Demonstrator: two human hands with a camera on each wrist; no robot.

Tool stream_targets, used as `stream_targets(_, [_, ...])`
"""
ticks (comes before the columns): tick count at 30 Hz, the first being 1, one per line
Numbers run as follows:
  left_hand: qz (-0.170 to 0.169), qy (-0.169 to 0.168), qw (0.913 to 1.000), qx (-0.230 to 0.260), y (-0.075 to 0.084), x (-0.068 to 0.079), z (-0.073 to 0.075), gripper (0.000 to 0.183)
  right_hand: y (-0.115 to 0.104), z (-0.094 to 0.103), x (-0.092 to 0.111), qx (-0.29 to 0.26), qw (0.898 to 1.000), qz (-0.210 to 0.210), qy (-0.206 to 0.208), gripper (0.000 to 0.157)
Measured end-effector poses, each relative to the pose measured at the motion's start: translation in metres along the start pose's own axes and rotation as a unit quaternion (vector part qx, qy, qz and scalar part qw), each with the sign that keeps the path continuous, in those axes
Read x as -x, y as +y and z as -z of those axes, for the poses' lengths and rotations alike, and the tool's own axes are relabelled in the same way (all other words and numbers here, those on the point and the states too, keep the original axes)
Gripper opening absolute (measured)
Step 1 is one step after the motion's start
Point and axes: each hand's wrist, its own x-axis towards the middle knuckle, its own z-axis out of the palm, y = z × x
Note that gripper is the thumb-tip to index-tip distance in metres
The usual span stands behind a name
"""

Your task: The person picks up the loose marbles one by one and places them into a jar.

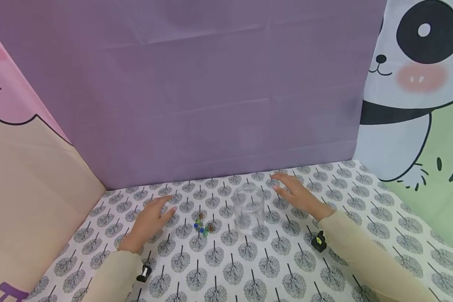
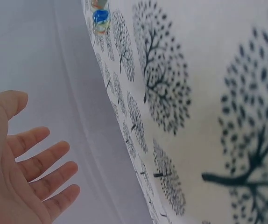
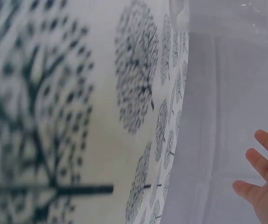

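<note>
Near the marbles [image 1: 201, 230] stands a jar [image 1: 249, 212] (transparent).

Left hand [image 1: 147, 222], toward the cloth's [image 1: 219, 285] left edge: long, plain cream sleeve [image 1: 113, 274]; small black unit [image 1: 144, 273] at the wrist — white patch on it. Right hand [image 1: 296, 195], toward the right edge: matching cream sleeve [image 1: 366, 253]; second black unit [image 1: 318, 242] — yellow-green mark on its face.
</note>
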Motion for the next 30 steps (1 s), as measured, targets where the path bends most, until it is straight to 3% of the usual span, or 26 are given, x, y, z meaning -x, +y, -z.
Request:
stream_targets(11, [-0.001,0.006,0.9992,0.04,0.005,0.003,-0.014,0.052,-0.003,-0.012,0.003,-0.078,0.997,0.004,0.001,0.047])
stream_targets(20, [-0.004,0.006,0.998,0.063,0.012,0.005,-0.017,0.049,-0.007,-0.019,0.006,-0.197,0.98,-0.017,-0.032,0.048])
stream_targets(25, [-0.005,0.011,0.9982,0.058,0.013,0.005,-0.017,0.05,-0.011,-0.023,0.003,-0.226,0.973,0.002,-0.053,0.052])
stream_targets(30, [-0.015,0.014,0.9978,0.063,0.015,0.003,-0.017,0.051,-0.017,-0.026,0.001,-0.227,0.972,0.022,-0.058,0.065])
